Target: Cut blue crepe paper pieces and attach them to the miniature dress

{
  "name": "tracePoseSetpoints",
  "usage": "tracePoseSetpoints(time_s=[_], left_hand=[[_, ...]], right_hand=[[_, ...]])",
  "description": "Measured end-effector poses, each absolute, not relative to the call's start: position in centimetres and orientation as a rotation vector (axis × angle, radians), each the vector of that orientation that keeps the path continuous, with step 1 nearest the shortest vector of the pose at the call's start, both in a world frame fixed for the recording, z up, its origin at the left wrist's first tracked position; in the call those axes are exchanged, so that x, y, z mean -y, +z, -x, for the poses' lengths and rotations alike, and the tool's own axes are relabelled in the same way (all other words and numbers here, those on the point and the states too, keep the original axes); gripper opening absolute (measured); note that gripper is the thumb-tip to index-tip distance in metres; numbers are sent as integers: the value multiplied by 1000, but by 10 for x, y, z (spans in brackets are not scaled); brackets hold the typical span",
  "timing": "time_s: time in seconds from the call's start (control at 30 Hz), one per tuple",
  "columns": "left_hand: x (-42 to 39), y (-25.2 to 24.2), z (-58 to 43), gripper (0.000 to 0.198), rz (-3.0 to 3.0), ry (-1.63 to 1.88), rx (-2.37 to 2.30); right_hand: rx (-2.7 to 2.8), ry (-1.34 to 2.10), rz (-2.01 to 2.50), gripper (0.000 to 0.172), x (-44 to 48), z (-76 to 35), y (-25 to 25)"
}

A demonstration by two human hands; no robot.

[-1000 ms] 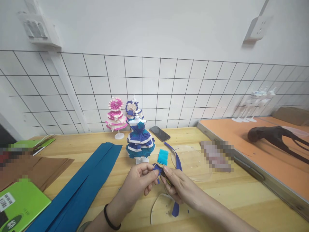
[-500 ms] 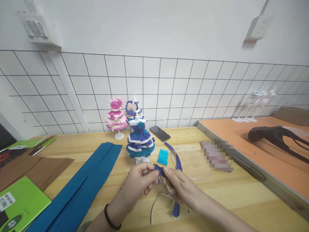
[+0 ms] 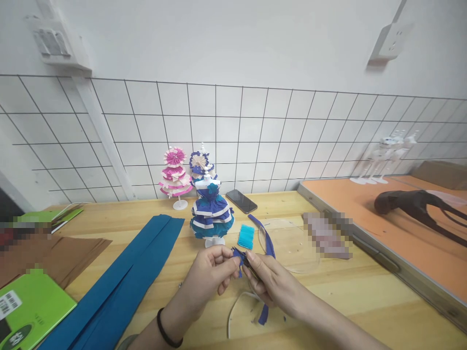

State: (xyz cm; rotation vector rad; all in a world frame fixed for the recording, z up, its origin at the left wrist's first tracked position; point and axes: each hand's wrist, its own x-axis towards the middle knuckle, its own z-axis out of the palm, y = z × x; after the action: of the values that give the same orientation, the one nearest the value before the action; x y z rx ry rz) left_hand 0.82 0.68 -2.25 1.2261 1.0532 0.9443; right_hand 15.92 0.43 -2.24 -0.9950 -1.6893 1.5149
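My left hand [image 3: 207, 278] and my right hand [image 3: 270, 281] meet over the wooden table [image 3: 350, 296], both pinching a small folded piece of dark blue paper [image 3: 238, 256]. A dark blue paper strip [image 3: 264, 313] hangs down under my right hand. Just behind the hands stands a small mannequin in a blue and white paper dress [image 3: 211, 214]. A pleated light blue paper piece [image 3: 246, 236] lies next to its base.
A long teal paper sheet [image 3: 124, 282] lies at left, with brown paper [image 3: 62, 255] and green booklets [image 3: 31, 308] beyond it. A phone [image 3: 241, 201], a clear plastic plate [image 3: 292, 243], two more paper dress figures [image 3: 175, 177] and an orange board [image 3: 383, 228] lie behind and right.
Almost nothing has moved. Both hands keep pinching the dark blue paper in the same place, and the hanging strip has shifted slightly.
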Motion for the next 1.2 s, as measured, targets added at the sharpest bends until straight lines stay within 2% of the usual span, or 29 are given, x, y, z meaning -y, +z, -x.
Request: tracePoseSetpoints(time_s=[1.2], left_hand=[[-7,-21,-9,18,-1257,918,-1061]], right_hand=[[1625,1576,944,47,-4,-162,-26]])
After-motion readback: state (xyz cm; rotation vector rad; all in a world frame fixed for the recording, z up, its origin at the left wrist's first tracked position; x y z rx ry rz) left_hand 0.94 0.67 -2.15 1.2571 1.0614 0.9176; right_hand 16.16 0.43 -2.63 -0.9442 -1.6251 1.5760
